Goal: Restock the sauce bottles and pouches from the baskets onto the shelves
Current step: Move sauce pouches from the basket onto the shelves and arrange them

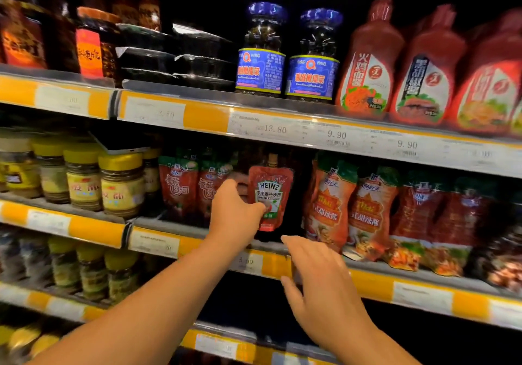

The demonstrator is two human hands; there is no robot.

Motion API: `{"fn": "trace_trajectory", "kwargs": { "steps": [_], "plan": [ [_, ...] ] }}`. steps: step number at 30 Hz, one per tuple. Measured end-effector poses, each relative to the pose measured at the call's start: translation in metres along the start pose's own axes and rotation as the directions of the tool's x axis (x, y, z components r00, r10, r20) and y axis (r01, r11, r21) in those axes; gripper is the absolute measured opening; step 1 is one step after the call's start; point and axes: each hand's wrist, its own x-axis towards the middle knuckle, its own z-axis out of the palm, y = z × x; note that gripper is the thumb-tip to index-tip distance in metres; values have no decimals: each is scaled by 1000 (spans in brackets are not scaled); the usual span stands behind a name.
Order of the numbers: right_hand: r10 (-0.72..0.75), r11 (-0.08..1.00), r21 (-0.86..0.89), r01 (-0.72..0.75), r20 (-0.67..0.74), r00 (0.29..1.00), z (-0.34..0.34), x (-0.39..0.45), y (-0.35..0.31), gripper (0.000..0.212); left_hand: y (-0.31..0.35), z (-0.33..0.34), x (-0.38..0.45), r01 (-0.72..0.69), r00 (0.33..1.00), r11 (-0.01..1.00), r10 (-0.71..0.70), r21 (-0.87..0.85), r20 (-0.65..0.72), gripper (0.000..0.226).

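A red Heinz ketchup pouch [269, 195] stands upright on the middle shelf [158, 241], between red tomato sauce pouches [178, 186] on its left and orange chilli sauce pouches [329, 206] on its right. My left hand [234, 215] grips the Heinz pouch at its lower left side. Below and to the right, my right hand [313, 277] hovers in front of the shelf's yellow price rail with fingers spread and nothing in it. No basket is in view.
The upper shelf [282, 127] carries blue-labelled jars [260, 54], red squeeze bottles [367, 62] and black trays [175, 54]. Yellow-lidded jars [121, 186] stand left of the pouches. A dark gap lies behind and right of the Heinz pouch. Lower shelves hold more jars [90, 268].
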Motion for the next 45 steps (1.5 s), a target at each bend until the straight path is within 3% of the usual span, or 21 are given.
{"fn": "trace_trajectory", "kwargs": {
  "steps": [2, 4, 7, 13, 18, 28, 30, 33, 36, 39, 42, 45],
  "plan": [
    [-22, 994, -104, 28, 57, 998, 6, -4, 3, 70, -2, 22, 17, 103, 993, 995, -103, 13, 50, 33],
    [-34, 986, -162, 43, 56, 998, 9, -5, 3, 76, -4, 41, 34, 135, 985, 991, -134, -2, 110, 42],
    [-36, 990, -137, 34, -16, 999, 12, -2, 3, 76, -11, 59, 55, 25, 997, 995, -32, 94, 73, 44],
    [-43, 990, -139, 34, -63, 997, 16, 0, 5, 77, -32, 84, 90, -72, 988, 996, 65, 51, 137, 44],
    [-32, 990, -142, 20, -82, 996, 22, -1, 7, 79, -37, 97, 105, -170, 984, 953, 150, 252, 97, 43],
    [-34, 993, -112, 25, -83, 996, 25, -3, 9, 77, -30, 98, 106, -127, 989, 859, 149, 496, -5, 47],
    [-20, 995, -100, 13, -69, 997, 24, -3, 7, 76, -24, 92, 101, -116, 991, 830, 135, 545, 4, 53],
    [-2, 997, -75, -3, -55, 998, 20, -3, 5, 75, -15, 78, 81, -157, 987, 868, 124, 471, 101, 67],
    [-21, 998, -65, 18, -43, 999, 16, -4, 5, 73, -7, 51, 46, -210, 970, 896, 141, 391, 199, 51],
    [-2, 997, -71, 2, -1, 1000, 12, -3, 4, 71, -9, 5, 1, -360, 927, 857, 283, 369, 247, 35],
    [52, 995, -89, -50, 28, 998, 11, -4, -6, 72, -15, -50, -46, -442, 890, 831, 361, 338, 278, 35],
    [65, 996, -64, -63, 26, 998, 8, -3, -33, 69, -28, -107, -91, -412, 904, 828, 319, 381, 284, 39]
  ]
}}
